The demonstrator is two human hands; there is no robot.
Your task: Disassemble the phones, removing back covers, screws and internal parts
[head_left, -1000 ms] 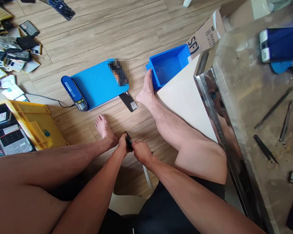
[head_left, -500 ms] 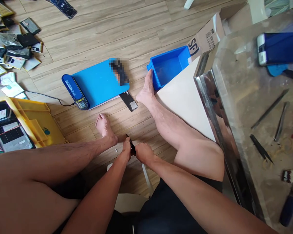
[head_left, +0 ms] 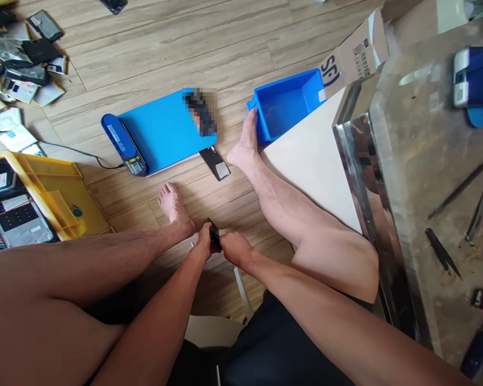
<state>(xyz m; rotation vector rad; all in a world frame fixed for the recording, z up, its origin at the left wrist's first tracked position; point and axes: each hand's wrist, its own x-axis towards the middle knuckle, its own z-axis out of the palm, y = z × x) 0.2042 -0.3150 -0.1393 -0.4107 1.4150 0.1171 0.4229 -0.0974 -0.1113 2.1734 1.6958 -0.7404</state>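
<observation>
My left hand (head_left: pixel 203 243) and my right hand (head_left: pixel 234 249) meet low over the wooden floor between my legs, both closed on a small black phone part (head_left: pixel 214 234) held edge-up between them. A tiny pale scrap (head_left: pixel 192 244) lies on the floor just left of my left hand. Farther ahead a blue heating pad (head_left: pixel 161 131) with a dark control strip rests on the floor, a blurred dark item on its far right corner. A black phone (head_left: pixel 214 162) lies at the pad's near right corner, beside my right foot.
A blue plastic bin (head_left: pixel 286 104) stands by my right foot, a cardboard box (head_left: pixel 352 56) behind it. A yellow tray (head_left: pixel 52 195) with phone screens sits left, loose phone parts (head_left: pixel 20 64) piled beyond. On the right a metal-edged table (head_left: pixel 422 177) carries tweezers (head_left: pixel 443 252) and a blue phone (head_left: pixel 477 78).
My hands have shifted slightly up and away from me with the black part still gripped between them. The view has tilted a little; legs and floor items stay put.
</observation>
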